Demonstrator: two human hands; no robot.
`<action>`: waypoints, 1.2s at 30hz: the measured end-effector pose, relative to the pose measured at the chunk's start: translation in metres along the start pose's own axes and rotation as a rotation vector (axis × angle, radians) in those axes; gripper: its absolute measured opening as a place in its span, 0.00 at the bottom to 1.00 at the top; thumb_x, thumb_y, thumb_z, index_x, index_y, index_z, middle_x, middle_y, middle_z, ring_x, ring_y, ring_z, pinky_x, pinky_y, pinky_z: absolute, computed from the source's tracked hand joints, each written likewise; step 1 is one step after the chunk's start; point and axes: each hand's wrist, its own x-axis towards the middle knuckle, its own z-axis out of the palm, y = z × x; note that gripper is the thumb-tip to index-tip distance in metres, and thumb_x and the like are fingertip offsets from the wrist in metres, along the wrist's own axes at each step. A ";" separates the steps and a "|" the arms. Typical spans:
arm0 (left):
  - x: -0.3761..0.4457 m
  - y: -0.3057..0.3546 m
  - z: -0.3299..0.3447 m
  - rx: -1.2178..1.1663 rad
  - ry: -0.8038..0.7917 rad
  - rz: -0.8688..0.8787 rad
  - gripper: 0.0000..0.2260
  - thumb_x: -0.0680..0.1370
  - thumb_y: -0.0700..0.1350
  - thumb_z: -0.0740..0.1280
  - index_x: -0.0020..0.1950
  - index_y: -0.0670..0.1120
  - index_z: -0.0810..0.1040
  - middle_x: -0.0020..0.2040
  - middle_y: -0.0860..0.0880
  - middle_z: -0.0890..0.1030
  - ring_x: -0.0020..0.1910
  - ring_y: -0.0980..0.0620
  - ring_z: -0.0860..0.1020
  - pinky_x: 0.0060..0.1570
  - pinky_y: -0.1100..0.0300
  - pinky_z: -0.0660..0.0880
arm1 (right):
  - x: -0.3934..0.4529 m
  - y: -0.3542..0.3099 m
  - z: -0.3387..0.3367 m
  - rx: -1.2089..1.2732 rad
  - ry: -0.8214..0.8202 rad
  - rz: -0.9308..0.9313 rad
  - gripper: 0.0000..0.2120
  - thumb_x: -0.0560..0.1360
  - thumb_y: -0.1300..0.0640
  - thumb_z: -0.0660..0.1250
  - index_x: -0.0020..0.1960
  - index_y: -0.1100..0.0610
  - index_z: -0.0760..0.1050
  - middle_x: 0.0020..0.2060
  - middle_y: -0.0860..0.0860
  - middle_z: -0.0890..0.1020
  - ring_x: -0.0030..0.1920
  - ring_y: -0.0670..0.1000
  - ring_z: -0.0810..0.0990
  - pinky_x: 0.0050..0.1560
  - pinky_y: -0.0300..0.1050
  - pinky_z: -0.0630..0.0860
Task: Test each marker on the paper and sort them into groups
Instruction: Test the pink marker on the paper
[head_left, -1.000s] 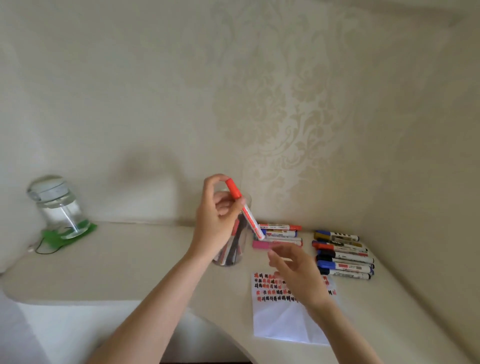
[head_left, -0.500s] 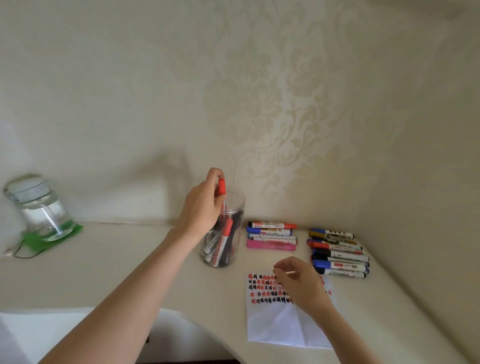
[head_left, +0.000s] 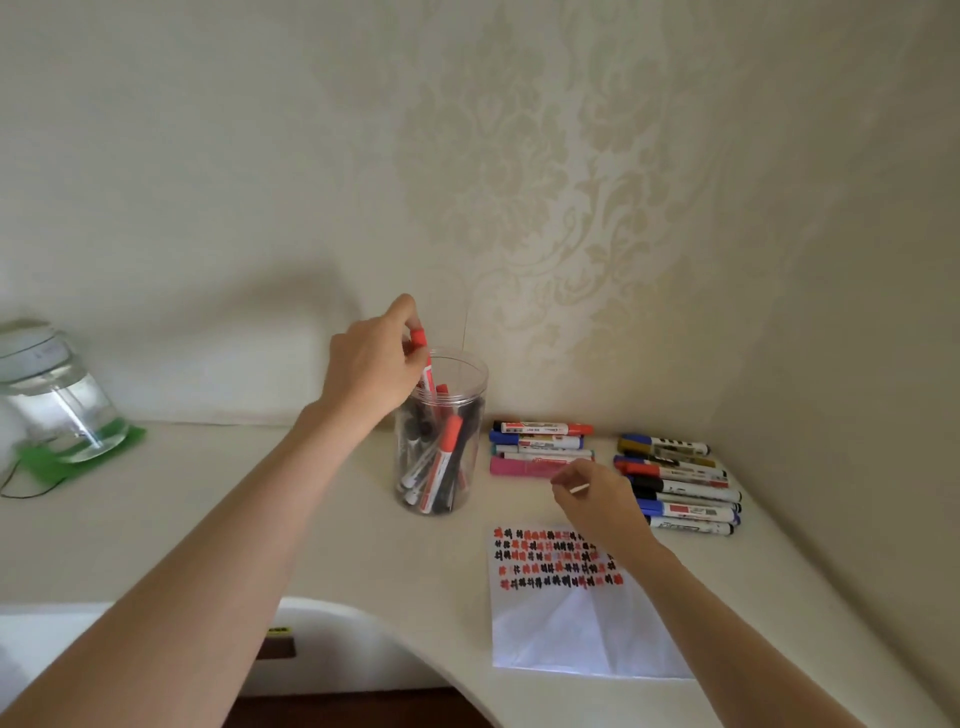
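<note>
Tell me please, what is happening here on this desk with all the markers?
A person is testing and sorting markers. The left hand holds a red-capped marker at the mouth of a clear plastic jar that contains more markers. The right hand hovers above a white sheet of paper covered with red and black test marks, pinching something small and pale. Two groups of markers lie by the wall: a smaller group and a larger group.
</note>
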 end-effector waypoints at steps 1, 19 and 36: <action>0.002 0.001 -0.001 0.004 -0.009 0.003 0.05 0.77 0.43 0.67 0.49 0.48 0.72 0.43 0.51 0.84 0.44 0.43 0.80 0.47 0.50 0.75 | 0.003 0.000 0.002 -0.001 -0.005 0.000 0.04 0.77 0.57 0.68 0.51 0.53 0.79 0.44 0.45 0.82 0.42 0.41 0.80 0.44 0.29 0.74; -0.009 -0.002 0.016 0.063 -0.070 0.068 0.15 0.80 0.52 0.65 0.35 0.48 0.72 0.30 0.54 0.74 0.40 0.45 0.74 0.42 0.54 0.69 | -0.007 -0.020 -0.006 0.148 0.075 -0.080 0.07 0.75 0.51 0.71 0.52 0.49 0.76 0.45 0.42 0.82 0.43 0.37 0.80 0.44 0.32 0.77; -0.097 0.051 0.071 -0.170 -0.315 0.539 0.07 0.79 0.45 0.66 0.56 0.47 0.80 0.52 0.52 0.81 0.51 0.56 0.76 0.53 0.60 0.76 | 0.030 0.016 0.002 -0.495 -0.111 -0.124 0.23 0.78 0.54 0.63 0.73 0.48 0.66 0.69 0.49 0.72 0.66 0.52 0.73 0.65 0.56 0.71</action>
